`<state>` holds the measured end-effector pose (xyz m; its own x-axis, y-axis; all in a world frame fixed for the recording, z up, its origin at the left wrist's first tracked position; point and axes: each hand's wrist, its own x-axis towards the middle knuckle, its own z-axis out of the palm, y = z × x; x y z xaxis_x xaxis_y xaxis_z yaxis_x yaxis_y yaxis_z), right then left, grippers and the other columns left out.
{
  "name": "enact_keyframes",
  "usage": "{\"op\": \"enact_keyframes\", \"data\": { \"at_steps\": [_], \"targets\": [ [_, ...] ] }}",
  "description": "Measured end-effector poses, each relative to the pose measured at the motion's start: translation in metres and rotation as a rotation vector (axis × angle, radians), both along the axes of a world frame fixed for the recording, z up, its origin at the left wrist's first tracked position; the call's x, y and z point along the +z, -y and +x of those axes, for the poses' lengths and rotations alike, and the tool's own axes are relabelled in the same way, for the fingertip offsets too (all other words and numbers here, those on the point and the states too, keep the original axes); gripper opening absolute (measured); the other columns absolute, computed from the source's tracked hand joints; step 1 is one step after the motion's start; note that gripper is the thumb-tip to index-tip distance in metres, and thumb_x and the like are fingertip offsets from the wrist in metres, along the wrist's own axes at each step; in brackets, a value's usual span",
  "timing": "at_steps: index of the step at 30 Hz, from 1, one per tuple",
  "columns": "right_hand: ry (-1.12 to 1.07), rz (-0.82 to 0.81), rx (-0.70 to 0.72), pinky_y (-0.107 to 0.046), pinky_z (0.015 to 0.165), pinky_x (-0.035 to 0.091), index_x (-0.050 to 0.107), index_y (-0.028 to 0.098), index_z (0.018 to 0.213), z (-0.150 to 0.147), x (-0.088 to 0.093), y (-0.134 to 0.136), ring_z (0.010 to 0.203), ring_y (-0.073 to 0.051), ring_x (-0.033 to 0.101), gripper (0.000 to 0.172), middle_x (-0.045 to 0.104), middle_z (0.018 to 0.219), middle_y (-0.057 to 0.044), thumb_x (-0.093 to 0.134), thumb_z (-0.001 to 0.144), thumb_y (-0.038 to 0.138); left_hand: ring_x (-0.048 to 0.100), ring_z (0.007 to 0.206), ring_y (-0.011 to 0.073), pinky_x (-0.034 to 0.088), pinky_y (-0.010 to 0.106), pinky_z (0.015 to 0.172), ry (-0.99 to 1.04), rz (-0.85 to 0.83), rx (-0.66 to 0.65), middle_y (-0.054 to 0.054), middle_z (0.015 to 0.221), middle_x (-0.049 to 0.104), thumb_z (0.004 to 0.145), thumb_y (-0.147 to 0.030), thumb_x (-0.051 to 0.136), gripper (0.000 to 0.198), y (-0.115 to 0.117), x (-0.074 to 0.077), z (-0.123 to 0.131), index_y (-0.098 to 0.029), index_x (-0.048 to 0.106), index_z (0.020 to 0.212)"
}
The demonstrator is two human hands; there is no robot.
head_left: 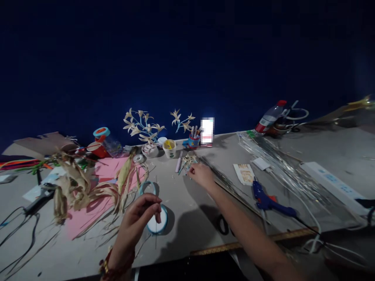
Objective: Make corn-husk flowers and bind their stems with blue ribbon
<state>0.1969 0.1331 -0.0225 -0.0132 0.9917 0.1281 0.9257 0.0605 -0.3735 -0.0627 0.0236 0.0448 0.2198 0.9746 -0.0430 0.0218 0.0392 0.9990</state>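
Closest to my view, the left hand (140, 219) has its fingertips pinched together on a thin strand (156, 241) that runs upright, just over a tape roll (165, 219). Farther out, the right hand (201, 175) is nearer the dried flower bits (186, 161), which lie just beyond its fingertips, to the left. I cannot tell whether it grips them.

A deep blue wall (187, 58) rose behind the pale grey bench (193, 210) and was almost black along its top. The light was brightest at the middle of the bench's far edge, where the wall glowed a lighter blue, and it dimmed towards both sides.
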Motion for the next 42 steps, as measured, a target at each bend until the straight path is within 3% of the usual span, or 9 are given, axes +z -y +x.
{"op": "enact_keyframes", "data": {
  "at_steps": [8,17,22,27,31,34,36,39,42],
  "targets": [
    [-0.066,-0.049,-0.109,-0.025,0.066,0.041,0.069,0.02,0.092,0.011,-0.002,0.004,0.082,-0.019,0.068,0.019,0.075,0.091,-0.006,0.054,0.091,0.032,0.061,0.062,0.0129,0.046,0.025,0.061,0.004,-0.001,-0.006,0.002,0.075,0.064,0.088,-0.031,0.062,0.014,-0.01,-0.015,0.007,-0.017,0.066,0.089],
    [-0.388,-0.091,-0.065,-0.028,0.067,0.042,0.066,0.019,0.066,0.003,-0.006,-0.011,0.073,-0.021,0.064,0.009,0.072,0.073,-0.006,0.067,0.074,0.023,0.059,0.059,0.0104,0.05,0.028,0.062,0.144,0.048,-0.116,0.006,0.096,0.059,0.089,-0.029,0.06,0.015,-0.017,-0.027,0.032,-0.016,0.064,0.082],
    [-0.776,-0.095,-0.011,-0.028,0.063,0.046,0.061,0.018,0.07,0.012,0.003,0.005,0.064,-0.018,0.06,0.024,0.066,0.066,-0.001,0.063,0.076,0.041,0.062,0.085,0.0175,0.051,0.028,0.072,0.124,0.096,0.0,0.012,0.114,0.06,0.089,-0.028,0.06,0.017,-0.026,-0.024,0.04,-0.017,0.065,0.078],
    [-1.072,-0.077,0.006,-0.031,0.067,0.048,0.063,0.019,0.07,0.002,0.013,0.032,0.064,-0.016,0.058,0.029,0.064,0.067,0.0,0.072,0.07,0.046,0.056,0.116,0.0282,0.054,0.03,0.073,0.134,0.088,-0.082,0.014,0.14,0.051,0.089,-0.031,0.059,0.019,-0.041,-0.023,0.068,-0.018,0.066,0.078],
    [-1.198,0.003,-0.037,-0.031,0.065,0.048,0.064,0.021,0.066,-0.009,0.016,0.04,0.063,-0.016,0.056,0.028,0.063,0.066,0.0,0.077,0.066,0.046,0.062,0.103,0.0262,0.053,0.032,0.075,0.057,0.083,-0.159,0.013,0.109,0.068,0.087,-0.032,0.06,0.017,-0.046,-0.032,0.08,-0.019,0.064,0.077],
    [-1.247,0.156,-0.144,-0.031,0.064,0.047,0.062,0.021,0.07,0.009,0.017,0.037,0.06,-0.015,0.054,0.032,0.06,0.065,0.001,0.075,0.067,0.051,0.063,0.074,0.0188,0.051,0.03,0.07,-0.107,0.161,-0.085,0.005,0.078,0.067,0.088,-0.031,0.059,0.016,-0.041,-0.034,0.059,-0.018,0.064,0.079],
    [-1.24,0.299,-0.251,-0.031,0.066,0.046,0.06,0.021,0.074,0.034,0.018,0.036,0.061,-0.014,0.052,0.034,0.057,0.067,0.003,0.072,0.069,0.052,0.062,0.071,0.0181,0.05,0.028,0.066,-0.223,0.266,0.036,0.004,0.074,0.065,0.088,-0.031,0.058,0.017,-0.037,-0.031,0.027,-0.018,0.063,0.078],
    [-1.156,0.502,-0.392,-0.033,0.078,0.045,0.059,0.02,0.074,0.074,0.021,0.042,0.072,-0.015,0.053,0.031,0.057,0.075,0.002,0.076,0.067,0.045,0.064,0.083,0.0215,0.051,0.033,0.077,-0.53,0.454,0.321,0.006,0.088,0.068,0.088,-0.028,0.057,0.011,-0.029,-0.021,-0.036,-0.02,0.064,0.086],
    [-1.035,0.585,-0.444,-0.034,0.089,0.041,0.062,0.019,0.069,0.093,0.024,0.055,0.082,-0.018,0.053,0.026,0.057,0.08,0.0,0.081,0.063,0.036,0.057,0.114,0.0317,0.043,0.046,0.099,-0.95,0.652,0.376,0.011,0.128,0.059,0.083,-0.028,0.063,0.007,-0.014,-0.003,-0.086,-0.023,0.066,0.086]
  ]
}}
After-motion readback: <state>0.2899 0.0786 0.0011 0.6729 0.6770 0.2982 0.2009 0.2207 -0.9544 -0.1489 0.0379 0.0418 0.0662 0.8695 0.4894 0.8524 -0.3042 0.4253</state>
